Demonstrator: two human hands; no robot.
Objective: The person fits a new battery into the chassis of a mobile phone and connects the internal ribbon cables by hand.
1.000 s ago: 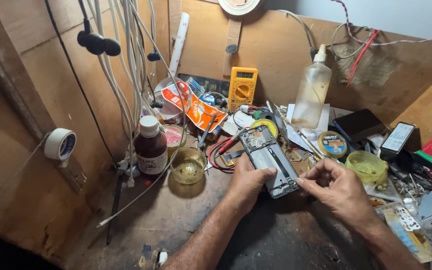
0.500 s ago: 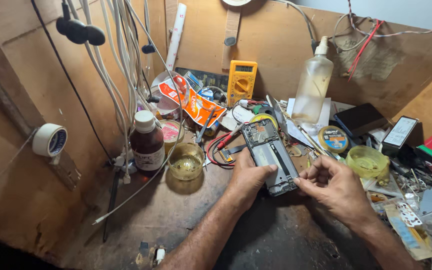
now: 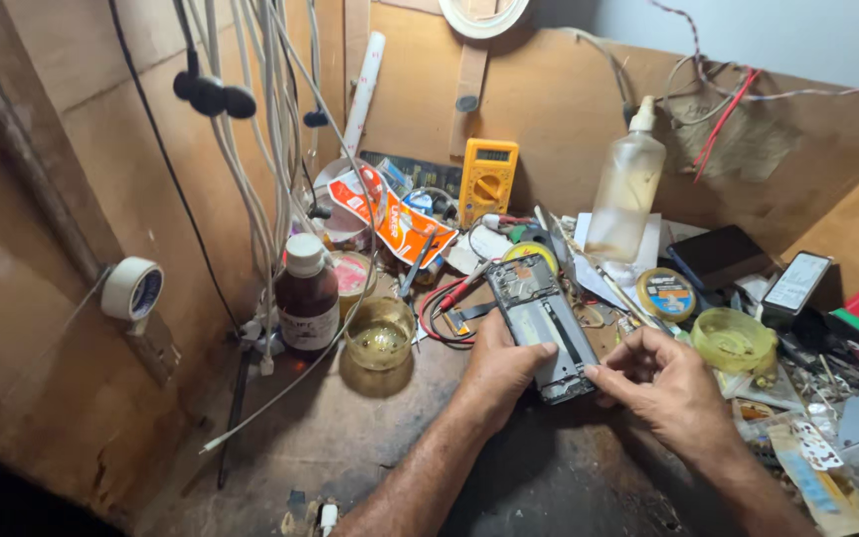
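Note:
An opened phone (image 3: 539,318) with its back cover off lies tilted over a cluttered workbench (image 3: 370,438). My left hand (image 3: 501,366) grips its left edge, thumb resting on the exposed inside. My right hand (image 3: 660,381) pinches the phone's lower right corner with fingertips. Red and black probe leads (image 3: 449,303) lie just left of the phone.
A brown bottle with a white cap (image 3: 307,294) and a small glass dish (image 3: 380,333) stand at left. A yellow multimeter (image 3: 488,180), a clear squeeze bottle (image 3: 626,194), a solder wick reel (image 3: 665,293) and a yellow lid (image 3: 734,338) crowd the back and right. Cables (image 3: 270,149) hang at left.
Both hands keep the phone in the same grip. The view has tipped slightly, and the right fingers have shifted a little along the phone's lower edge.

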